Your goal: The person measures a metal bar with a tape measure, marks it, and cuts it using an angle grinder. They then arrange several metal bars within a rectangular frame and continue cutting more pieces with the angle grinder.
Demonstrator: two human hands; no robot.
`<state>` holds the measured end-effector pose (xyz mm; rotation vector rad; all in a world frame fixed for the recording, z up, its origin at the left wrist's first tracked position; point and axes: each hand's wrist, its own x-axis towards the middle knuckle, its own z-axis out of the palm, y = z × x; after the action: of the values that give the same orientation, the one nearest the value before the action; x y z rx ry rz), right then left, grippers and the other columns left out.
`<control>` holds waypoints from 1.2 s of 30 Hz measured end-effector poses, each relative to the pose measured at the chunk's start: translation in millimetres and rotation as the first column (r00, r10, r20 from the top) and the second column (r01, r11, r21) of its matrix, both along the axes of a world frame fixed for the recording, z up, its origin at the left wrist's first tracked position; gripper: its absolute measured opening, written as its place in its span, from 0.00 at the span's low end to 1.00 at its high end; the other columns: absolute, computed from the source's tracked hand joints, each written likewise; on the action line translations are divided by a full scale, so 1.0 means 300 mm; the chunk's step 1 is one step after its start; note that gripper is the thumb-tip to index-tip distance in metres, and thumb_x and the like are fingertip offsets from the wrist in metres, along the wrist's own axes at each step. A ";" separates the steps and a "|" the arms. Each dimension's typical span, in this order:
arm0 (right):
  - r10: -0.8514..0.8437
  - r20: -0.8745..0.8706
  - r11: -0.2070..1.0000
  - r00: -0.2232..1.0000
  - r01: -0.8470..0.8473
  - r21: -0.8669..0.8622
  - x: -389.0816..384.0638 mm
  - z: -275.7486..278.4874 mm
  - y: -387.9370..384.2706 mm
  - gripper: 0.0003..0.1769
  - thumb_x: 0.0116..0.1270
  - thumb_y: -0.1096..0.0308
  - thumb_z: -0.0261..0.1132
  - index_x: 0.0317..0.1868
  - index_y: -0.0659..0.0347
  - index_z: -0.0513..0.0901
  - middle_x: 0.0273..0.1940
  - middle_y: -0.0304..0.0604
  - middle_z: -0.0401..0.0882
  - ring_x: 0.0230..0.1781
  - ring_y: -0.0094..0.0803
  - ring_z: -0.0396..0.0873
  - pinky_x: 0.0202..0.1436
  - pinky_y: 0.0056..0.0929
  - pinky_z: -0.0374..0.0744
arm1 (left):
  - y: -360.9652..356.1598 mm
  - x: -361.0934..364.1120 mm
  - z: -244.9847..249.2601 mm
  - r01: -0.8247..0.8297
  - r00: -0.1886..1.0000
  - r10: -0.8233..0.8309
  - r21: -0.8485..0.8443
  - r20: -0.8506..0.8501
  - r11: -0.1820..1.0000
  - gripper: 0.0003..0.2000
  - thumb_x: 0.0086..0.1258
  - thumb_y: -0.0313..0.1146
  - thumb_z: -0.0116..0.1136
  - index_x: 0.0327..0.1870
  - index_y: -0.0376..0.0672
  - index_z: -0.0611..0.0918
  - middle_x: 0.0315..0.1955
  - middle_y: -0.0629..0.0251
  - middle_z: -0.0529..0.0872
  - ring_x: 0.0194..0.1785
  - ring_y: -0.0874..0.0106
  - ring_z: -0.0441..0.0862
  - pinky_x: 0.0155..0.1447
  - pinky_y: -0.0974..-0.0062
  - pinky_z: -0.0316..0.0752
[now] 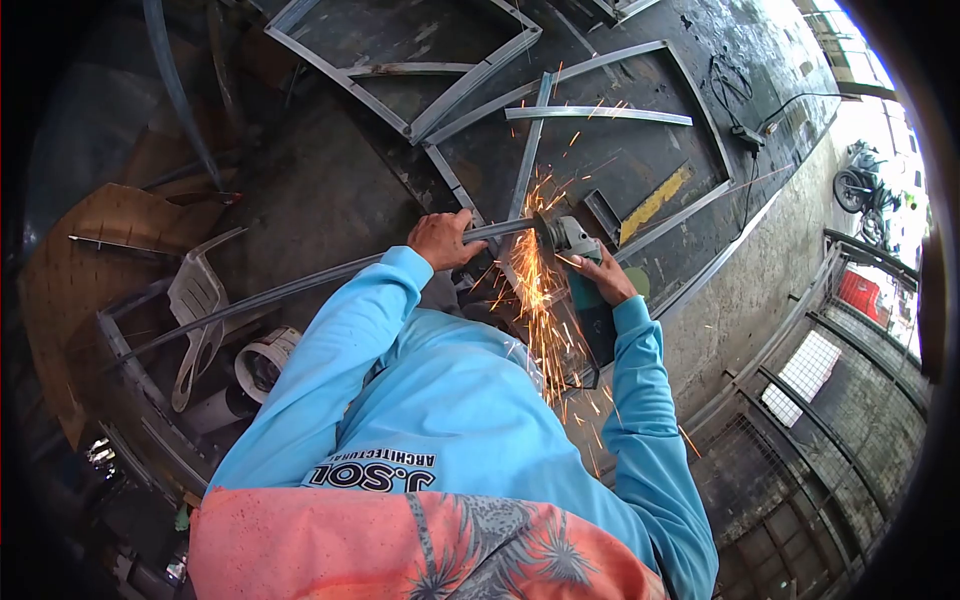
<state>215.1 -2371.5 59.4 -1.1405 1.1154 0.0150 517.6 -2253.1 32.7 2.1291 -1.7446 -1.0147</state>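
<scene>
My left hand (443, 240) is closed around a long metal bar (350, 268) near its right end. The bar runs far out to the left. In my right hand (606, 275) is an angle grinder (574, 238), gripped by its body. Its disc (543, 233) meets the bar a short way right of my left hand. Orange sparks (540, 295) stream from the contact down toward my body and spray a little upward. The sparks partly hide the bar's end and what lies beneath it.
Welded metal frames (470, 85) and a loose metal strip (600, 115) lie on the dark worktable. A short channel piece (602, 214) sits beside a yellow-marked strip (655, 203). Power cords (745, 130) trail at the right. A broken plastic chair part (200, 290) and a bucket (266, 362) are at left.
</scene>
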 end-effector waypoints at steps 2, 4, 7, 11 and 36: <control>-0.003 -0.037 0.999 0.999 0.004 0.047 0.010 0.014 0.001 0.43 0.58 0.41 0.73 0.63 0.62 0.69 0.50 0.43 0.78 0.49 0.29 0.76 0.55 0.29 0.75 | 0.003 -0.001 -0.008 -0.001 1.000 0.001 0.002 -0.005 1.000 0.21 0.59 0.51 0.68 0.39 0.42 0.79 0.30 0.48 0.87 0.37 0.48 0.85 0.45 0.52 0.78; -0.053 0.025 0.995 0.998 0.051 0.080 0.016 -0.003 0.006 0.42 0.59 0.43 0.73 0.63 0.62 0.69 0.50 0.43 0.78 0.49 0.29 0.76 0.55 0.29 0.74 | 0.007 -0.002 -0.016 -0.001 1.000 0.001 0.002 -0.008 1.000 0.21 0.59 0.51 0.68 0.39 0.42 0.79 0.29 0.48 0.86 0.37 0.48 0.85 0.45 0.52 0.78; -0.089 0.012 0.996 0.996 0.089 -0.013 0.002 -0.063 0.020 0.42 0.58 0.45 0.74 0.63 0.63 0.68 0.50 0.43 0.78 0.49 0.29 0.76 0.56 0.28 0.74 | 0.006 -0.003 -0.020 -0.006 1.000 0.006 -0.007 -0.008 1.000 0.21 0.59 0.51 0.67 0.39 0.42 0.78 0.29 0.48 0.86 0.37 0.48 0.85 0.45 0.52 0.78; -0.064 0.020 0.996 0.998 0.063 0.069 -0.013 -0.062 0.008 0.45 0.57 0.44 0.75 0.65 0.64 0.67 0.51 0.44 0.78 0.51 0.30 0.76 0.57 0.28 0.74 | 0.008 0.001 -0.018 0.001 1.000 -0.001 -0.005 -0.024 1.000 0.21 0.60 0.52 0.67 0.39 0.42 0.78 0.29 0.49 0.86 0.37 0.48 0.85 0.45 0.52 0.78; -0.020 -0.030 0.996 0.999 0.023 0.091 -0.030 -0.026 0.045 0.49 0.54 0.35 0.73 0.64 0.62 0.69 0.52 0.45 0.78 0.52 0.32 0.76 0.58 0.31 0.74 | 0.007 -0.008 0.011 0.061 0.998 -0.059 0.068 -0.031 0.996 0.27 0.67 0.62 0.54 0.29 0.42 0.81 0.26 0.48 0.85 0.36 0.46 0.83 0.44 0.49 0.76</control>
<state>205.9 -2358.0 51.7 -1.0492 1.1414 0.0658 515.3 -2251.1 36.1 2.1028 -1.7953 -1.1310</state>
